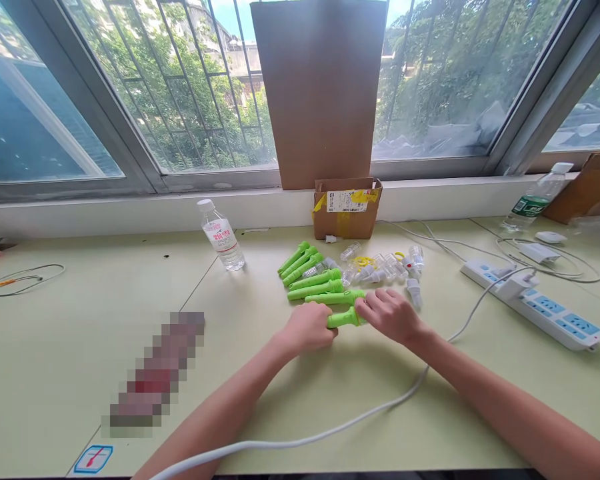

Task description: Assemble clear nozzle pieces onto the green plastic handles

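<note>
Both hands are on one green plastic tube (344,319) with a flared end, held low over the table. My left hand (310,327) is closed around its left end. My right hand (391,313) has its fingers wrapped round the flared right end, where a bit of clear plastic shows; the fingers hide most of it. Just beyond my hands lie several similar green tubes (314,289) with threaded ends. To their right are several clear plastic caps (389,267), yellow rings (364,261) and small white-based parts (414,293).
A small cardboard box (344,223) stands by the window sill. One water bottle (223,237) is at left, another bottle (533,200) at far right. A power strip (535,303) lies right, and a white cable (330,430) crosses over my forearms. A blurred object (157,373) lies left.
</note>
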{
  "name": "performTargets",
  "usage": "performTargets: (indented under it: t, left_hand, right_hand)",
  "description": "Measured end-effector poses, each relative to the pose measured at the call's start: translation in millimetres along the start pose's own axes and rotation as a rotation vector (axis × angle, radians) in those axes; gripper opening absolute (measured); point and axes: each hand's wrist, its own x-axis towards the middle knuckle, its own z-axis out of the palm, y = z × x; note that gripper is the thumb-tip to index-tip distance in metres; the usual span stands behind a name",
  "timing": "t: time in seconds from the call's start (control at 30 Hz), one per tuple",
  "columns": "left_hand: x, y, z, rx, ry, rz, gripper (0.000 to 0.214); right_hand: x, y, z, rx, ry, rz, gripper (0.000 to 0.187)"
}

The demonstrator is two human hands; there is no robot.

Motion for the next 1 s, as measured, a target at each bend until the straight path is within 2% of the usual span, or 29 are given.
performTargets:
  t: [0.1, 0.17, 0.33, 0.5, 0.67, 0.73, 0.8, 0.9, 1.0]
  left_hand:
    - [-1, -1, -2.6, -0.161, -0.122, -0.004, 0.014]
    - [0, 0, -1.5, -0.201, -0.142, -0.014, 0.014]
    - [6, 0, 9.1, 0.035, 0.057, -0.05, 0.018]
    - [9, -5, 12.5, 0.195, 0.115, -0.01, 0.02]
    - [11, -10, 11.6, 0.308, 0.201, 0.03, 0.021]
    - [12, -10, 12.9, 0.343, 0.224, 0.063, 0.023]
    - [12, -9, 13.9, 0.354, 0.249, 0.077, 0.025]
    - [11, -6, 11.1, 0.335, 0.289, 0.04, 0.023]
    - [7, -5, 2.1, 0.156, 0.214, -0.011, 0.014]
  right_hand:
    - [-2, 3, 0, -0.006, 0.075, -0.035, 0.02]
    - [-1, 4, -1, 0.025, 0.069, -0.032, 0.019]
    - [2, -1, 1, 0.003, -0.006, 0.033, 0.022]
    - [5, -11, -3, 0.038, -0.226, 0.132, 0.021]
    - [12, -9, -11, 0.234, -0.46, 0.27, 0.023]
    - [14, -5, -13, 0.355, -0.557, 0.281, 0.018]
    - [15, -2, -14, 0.422, -0.601, 0.267, 0.014]
    - [14, -1, -14, 0.308, -0.467, 0.26, 0.015]
    - [14, -2, -9, 0.101, -0.201, 0.159, 0.018]
